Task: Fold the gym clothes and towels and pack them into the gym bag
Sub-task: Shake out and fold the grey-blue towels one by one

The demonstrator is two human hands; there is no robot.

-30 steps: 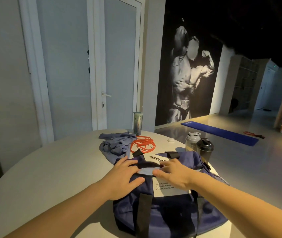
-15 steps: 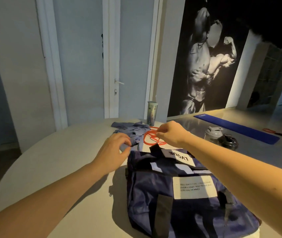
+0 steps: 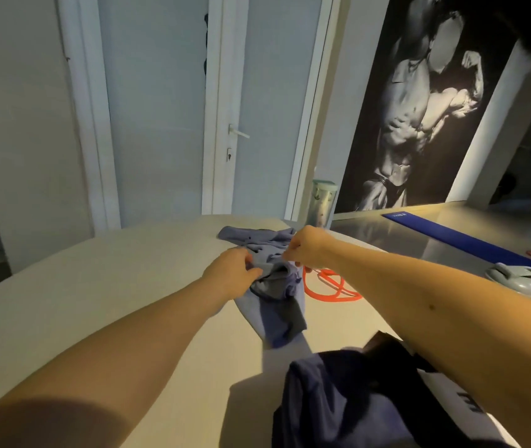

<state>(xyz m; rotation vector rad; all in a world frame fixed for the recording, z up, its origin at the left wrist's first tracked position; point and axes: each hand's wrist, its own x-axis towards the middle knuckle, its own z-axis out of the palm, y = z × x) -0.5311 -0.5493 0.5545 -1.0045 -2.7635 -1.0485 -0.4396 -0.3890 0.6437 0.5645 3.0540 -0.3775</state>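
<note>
Gym garment (image 3: 277,305), crumpled and blue-grey, is lying on the pale round worktop (image 3: 128,286) towards its far side, one end trailing back towards me and the other bunched near the far edge. I am reaching both bare arms out over it. My left hand (image 3: 231,273) is pinching a fold at the middle of the heap, fingers curled in on the cloth. My right hand (image 3: 309,247) is gripping the fabric just beside it, knuckles up, fingers closed on a raised edge. The two hands are sitting close together with a short span of cloth between them. An orange cord (image 3: 328,287) is lying in loops just to the right of the garment; whether it is touching the cloth I cannot tell. The navy gym bag (image 3: 338,402) is sitting at the near right of the worktop, partly under my right forearm and well apart from my hands, with a white label showing on it. A tall tumbler (image 3: 322,202) is standing at the far edge, and a grey shaker bottle (image 3: 513,279) is standing at the right edge. Beyond them a blue mat (image 3: 471,240) is lying on the floor.
</note>
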